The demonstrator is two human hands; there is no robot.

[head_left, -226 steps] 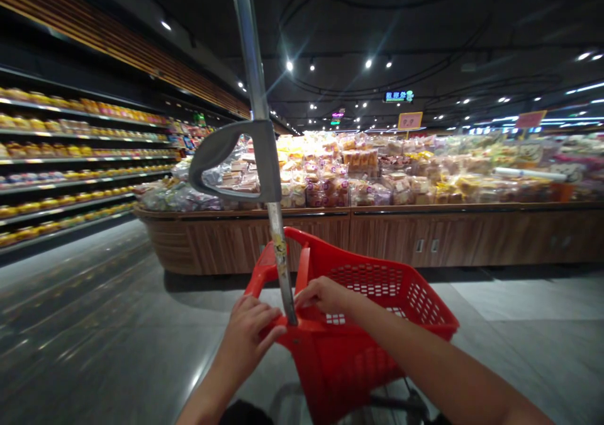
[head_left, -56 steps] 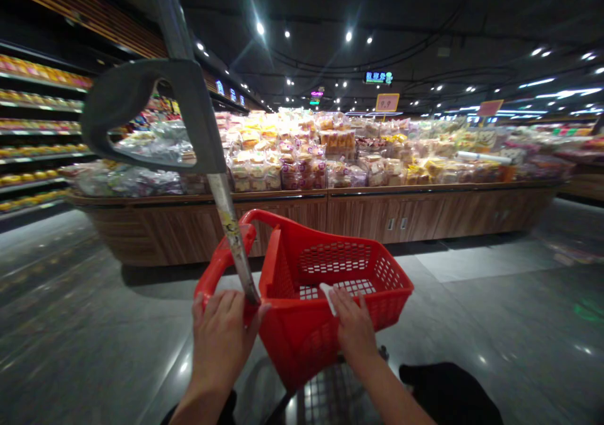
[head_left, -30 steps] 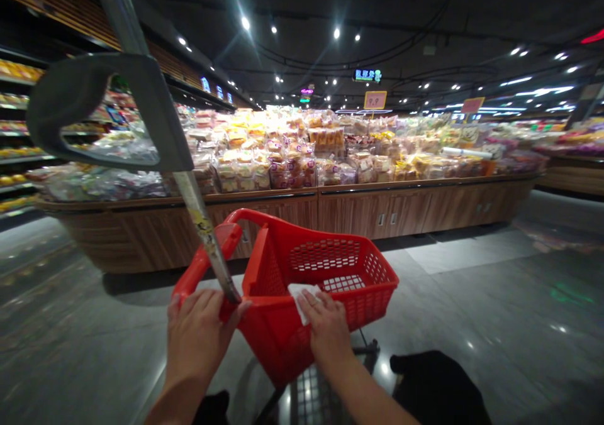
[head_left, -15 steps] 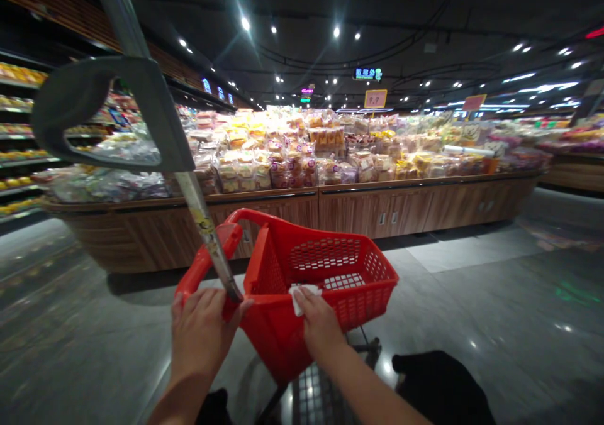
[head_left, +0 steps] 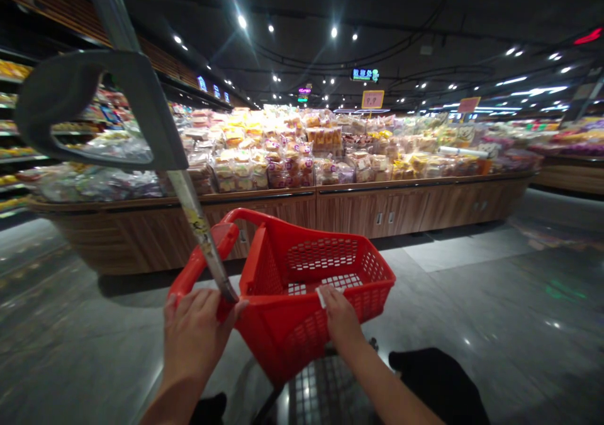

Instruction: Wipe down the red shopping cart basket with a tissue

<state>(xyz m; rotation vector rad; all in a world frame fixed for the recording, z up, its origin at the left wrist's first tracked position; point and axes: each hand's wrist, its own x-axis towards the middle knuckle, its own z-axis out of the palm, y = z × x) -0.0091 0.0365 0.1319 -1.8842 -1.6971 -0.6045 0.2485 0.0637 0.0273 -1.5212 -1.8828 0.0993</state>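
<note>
A red plastic mesh shopping basket [head_left: 325, 255] sits on a wire cart, its red handle [head_left: 201, 254] reaching toward me on the left. My left hand [head_left: 193, 343] wraps that handle, next to the foot of a metal pole [head_left: 189, 208] with a grey loop grip [head_left: 94, 107] at its top. My right hand [head_left: 340, 315] rests on the basket's near rim. Its fingers pinch a small white tissue [head_left: 321, 297] against the rim, and most of the tissue is hidden.
A long wood-fronted display [head_left: 406, 208] piled with bagged bread and pastries stands ahead, topped by a yellow price sign [head_left: 372, 99]. Stocked shelves [head_left: 14, 154] line the left. Below the basket are the cart's wire base [head_left: 321, 393] and a dark shape [head_left: 436, 384] on the grey floor.
My right hand has shifted a little right along the rim, and less of the white tissue shows. My left hand stays on the handle, and the view has barely moved.
</note>
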